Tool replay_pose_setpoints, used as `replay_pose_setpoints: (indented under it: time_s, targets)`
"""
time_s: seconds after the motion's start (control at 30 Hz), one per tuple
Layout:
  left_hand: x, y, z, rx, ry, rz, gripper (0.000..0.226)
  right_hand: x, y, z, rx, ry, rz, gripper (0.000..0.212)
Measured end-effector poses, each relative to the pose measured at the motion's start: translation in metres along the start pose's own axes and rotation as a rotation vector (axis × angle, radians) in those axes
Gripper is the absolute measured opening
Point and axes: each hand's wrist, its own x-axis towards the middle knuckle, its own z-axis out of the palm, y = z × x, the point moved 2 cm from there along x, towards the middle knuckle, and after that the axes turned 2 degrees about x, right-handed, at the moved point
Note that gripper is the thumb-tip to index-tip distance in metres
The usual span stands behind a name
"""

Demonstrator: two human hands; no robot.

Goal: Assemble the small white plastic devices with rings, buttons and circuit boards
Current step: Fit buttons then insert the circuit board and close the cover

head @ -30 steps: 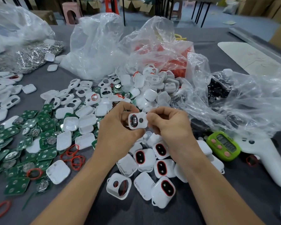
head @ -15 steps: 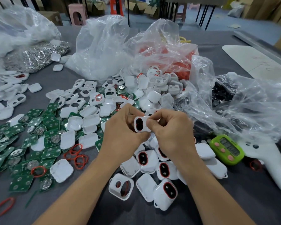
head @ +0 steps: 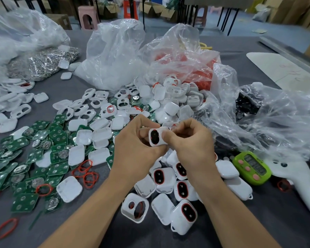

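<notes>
Both my hands hold one small white device shell [head: 157, 137] above the table's middle. Its oval window is filled with a black button edged by a red ring. My left hand [head: 136, 145] grips its left side with curled fingers, and my right hand [head: 190, 142] pinches its right side, the thumb pressing on the front. Below my hands lie several finished white devices [head: 163, 178] with black buttons and red rings. Green circuit boards [head: 23, 144] cover the left of the table, with loose red rings [head: 87, 173] and white back covers [head: 69, 188] among them.
Clear plastic bags [head: 115, 56] of parts stand behind the heap; one bag [head: 186, 59] holds red rings and one at the right [head: 249, 104] holds black buttons. A green timer [head: 251, 167] and a white tool [head: 301, 179] lie at the right. An empty front shell [head: 134, 207] sits near the front.
The shell's window was clear a second ago and now shows a black button. My right thumb has moved onto the shell's front. The camera view has shifted slightly.
</notes>
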Motion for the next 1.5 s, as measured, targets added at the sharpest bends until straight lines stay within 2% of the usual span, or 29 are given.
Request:
replay_pose_setpoints:
  time_s: [0.13, 0.3, 0.4, 0.5, 0.6, 0.7, 0.87, 0.97, 1.07, 1.13, 1.23, 1.3, 1.4, 1.5]
  targets:
    - [-0.001, 0.002, -0.001, 0.007, -0.013, 0.008, 0.044, 0.004, 0.002, 0.005, 0.142, -0.154, 0.095, 0.013]
    - [-0.002, 0.001, 0.0, -0.007, -0.028, 0.011, 0.038, 0.001, 0.001, 0.005, 0.129, -0.146, 0.065, 0.01]
    - [-0.001, 0.002, 0.002, -0.046, -0.094, 0.028, 0.039, 0.002, -0.002, 0.002, 0.127, -0.117, 0.062, 0.011]
    - [0.001, 0.002, 0.003, -0.142, -0.159, 0.016, 0.056, 0.003, -0.002, -0.002, 0.347, -0.136, 0.219, 0.024]
    - [0.004, 0.003, 0.002, -0.281, -0.123, 0.001, 0.053, 0.003, -0.002, -0.001, 0.494, -0.173, 0.332, 0.015]
    - [0.006, 0.005, -0.001, -0.362, -0.153, -0.018, 0.044, 0.003, -0.003, 0.002, 0.427, -0.213, 0.286, 0.01]
    - [0.011, 0.003, -0.004, -0.56, -0.283, -0.205, 0.038, 0.004, -0.005, 0.006, 0.271, -0.221, 0.236, 0.014]
    - [0.015, 0.004, -0.009, -0.686, -0.317, -0.282, 0.033, 0.008, -0.009, 0.008, 0.218, -0.246, 0.282, 0.012]
    - [0.02, 0.003, -0.018, -0.784, -0.316, -0.335, 0.028, 0.02, -0.015, 0.007, 0.218, -0.225, 0.333, 0.018]
    - [0.026, 0.0, -0.03, -0.81, -0.261, -0.367, 0.028, 0.038, -0.024, 0.006, 0.13, -0.178, 0.248, 0.021]
    - [0.037, -0.008, -0.055, -0.922, -0.11, -0.402, 0.028, 0.073, -0.044, 0.018, -0.277, -0.15, -0.028, 0.015]
    - [0.044, -0.014, -0.072, -1.007, -0.032, -0.409, 0.034, 0.094, -0.057, 0.04, -0.584, -0.229, -0.193, 0.019]
    - [0.049, -0.018, -0.084, -1.099, -0.022, -0.39, 0.032, 0.117, -0.061, 0.081, -0.908, -0.4, -0.275, 0.027]
    - [0.05, -0.02, -0.087, -1.135, -0.031, -0.39, 0.032, 0.132, -0.053, 0.11, -1.17, -0.441, -0.353, 0.036]
